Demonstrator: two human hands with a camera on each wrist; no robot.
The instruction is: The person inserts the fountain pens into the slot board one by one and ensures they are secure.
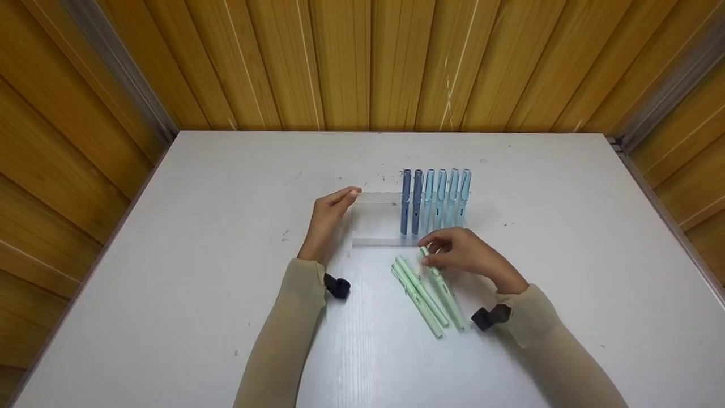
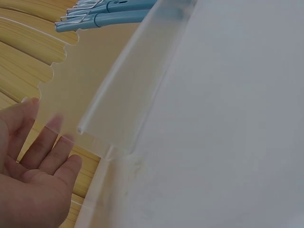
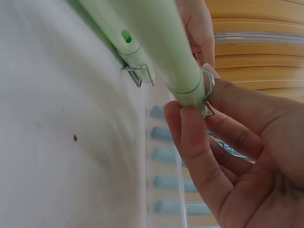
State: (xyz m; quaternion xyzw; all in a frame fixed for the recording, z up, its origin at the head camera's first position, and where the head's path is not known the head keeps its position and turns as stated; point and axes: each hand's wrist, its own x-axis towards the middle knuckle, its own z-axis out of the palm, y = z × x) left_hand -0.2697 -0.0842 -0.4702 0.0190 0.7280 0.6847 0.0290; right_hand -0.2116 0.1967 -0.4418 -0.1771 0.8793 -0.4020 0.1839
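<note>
Six pens already stand in the clear acrylic rack (image 1: 376,226) near the middle of the table (image 1: 170,255): two dark blue pens (image 1: 412,201) and four light blue pens (image 1: 447,195), filling its right-hand slots. The slots toward the rack's left end look unfilled, so by my judgement the work is roughly two thirds done, with the green ones left to go in.

Three green pens lie on the table just in front of the rack, toward the near edge. Two loose green pens (image 1: 418,294) rest side by side, touching or nearly so. The third green pen (image 1: 444,292) lies just to their right, and its capped end is pinched between the thumb and fingertips of the right hand (image 1: 461,255); the right wrist view shows the fingers (image 3: 199,142) curled round the cap by its metal clip, the pen's far end apparently on the table.

The left hand (image 1: 328,218) holds nothing. Its fingers are straight and relaxed, with the fingertips (image 2: 57,123) against the rack's left end, steadying it.
</note>
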